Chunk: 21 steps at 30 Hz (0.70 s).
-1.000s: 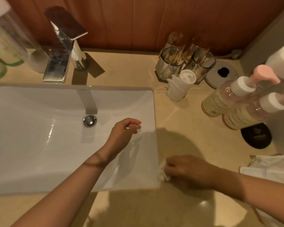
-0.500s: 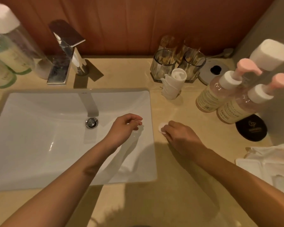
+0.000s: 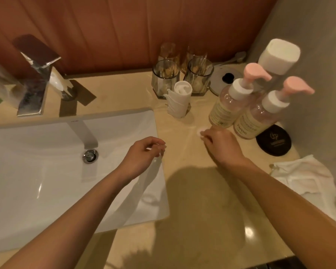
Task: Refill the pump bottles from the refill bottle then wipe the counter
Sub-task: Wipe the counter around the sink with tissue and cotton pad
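The right hand [image 3: 219, 144] has its fingers curled down on a small white pad [image 3: 199, 131], pinning it to the worktop [image 3: 202, 210] right of the sink [image 3: 47, 181], at the foot of the two pump bottles [image 3: 228, 105]. The left hand [image 3: 144, 154] hangs over the sink's right rim, fingers loosely curled, gripping nothing I can make out. The hands are apart.

The main risk, as I judge it, is knuckles or wrist catching a pump bottle if the wipe sweeps further from the sink. The bottles are tall, narrow and top-heavy, and they stand touching, so one knock could tip both. It could also reach the refill bottle [image 3: 279, 55] behind them, farthest from the sink. The polished worktop looks slick, so a nudged bottle may slide. The pad is tiny and thin. It could fold, slip from under the fingertips, or only smear a spill.

The worktop is glossy cream stone that throws back the light. The sink is white glazed ceramic, rectangular with rounded corners. The pump bottles are clear plastic cylinders with pale labels, white collars and pink pump heads. The refill bottle is clear with a squarish white cap. Beyond the sink's right rear corner stand faceted glass tumblers [image 3: 165, 78] and a ribbed sleeve of pads [image 3: 179, 100]. Far right of the sink lie a matt black disc [image 3: 273, 141] and a soft, crumpled white cloth [image 3: 306, 175].
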Each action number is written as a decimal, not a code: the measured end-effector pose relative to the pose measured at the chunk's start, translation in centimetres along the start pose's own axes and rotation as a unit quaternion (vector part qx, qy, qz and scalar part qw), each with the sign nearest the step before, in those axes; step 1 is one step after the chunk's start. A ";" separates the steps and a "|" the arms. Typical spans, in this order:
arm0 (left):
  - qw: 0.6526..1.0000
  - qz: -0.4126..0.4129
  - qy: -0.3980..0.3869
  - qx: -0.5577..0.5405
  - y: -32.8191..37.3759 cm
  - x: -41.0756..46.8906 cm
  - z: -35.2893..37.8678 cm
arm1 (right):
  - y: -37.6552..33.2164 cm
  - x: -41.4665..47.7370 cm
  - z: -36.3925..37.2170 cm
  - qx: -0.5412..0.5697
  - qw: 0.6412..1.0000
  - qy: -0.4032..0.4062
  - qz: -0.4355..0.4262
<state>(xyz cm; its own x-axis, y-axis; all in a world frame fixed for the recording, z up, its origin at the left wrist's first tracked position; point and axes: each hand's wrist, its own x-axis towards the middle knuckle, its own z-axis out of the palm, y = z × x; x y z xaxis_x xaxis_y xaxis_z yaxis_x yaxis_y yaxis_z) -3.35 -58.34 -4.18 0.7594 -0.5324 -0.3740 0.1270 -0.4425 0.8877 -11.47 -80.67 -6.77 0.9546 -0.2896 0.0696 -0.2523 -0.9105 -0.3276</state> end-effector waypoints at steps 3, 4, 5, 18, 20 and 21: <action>1.000 0.007 0.004 0.018 0.2 0.1 -0.4 | -0.4 2.1 0.6 -0.024 0.995 0.042 0.087; 1.000 0.009 0.006 0.021 0.3 0.1 -0.4 | -0.9 2.0 1.0 -0.034 0.995 0.038 0.089; 1.000 0.010 0.006 0.025 0.3 0.1 -0.2 | -1.3 1.5 1.4 -0.037 0.996 0.030 0.081; 0.991 0.052 -0.086 0.090 1.4 -1.1 4.8 | -2.5 -13.1 0.5 0.213 0.966 -0.135 -0.051; 0.981 0.074 -0.136 0.115 1.3 -1.9 5.7 | -2.7 -13.5 -0.1 0.264 0.959 -0.102 0.021; 0.974 0.086 -0.165 0.128 1.2 -2.3 6.1 | -2.9 -13.7 -0.3 0.302 0.948 -0.079 0.063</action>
<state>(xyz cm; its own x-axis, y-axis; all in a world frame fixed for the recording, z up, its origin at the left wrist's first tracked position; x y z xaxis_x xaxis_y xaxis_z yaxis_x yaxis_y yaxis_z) -8.80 -62.05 -3.89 0.5044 -0.7982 -0.3294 -0.1795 -0.4700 0.8642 -23.85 -74.12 -6.50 0.9466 -0.2941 -0.1325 -0.2753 -0.5226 -0.8069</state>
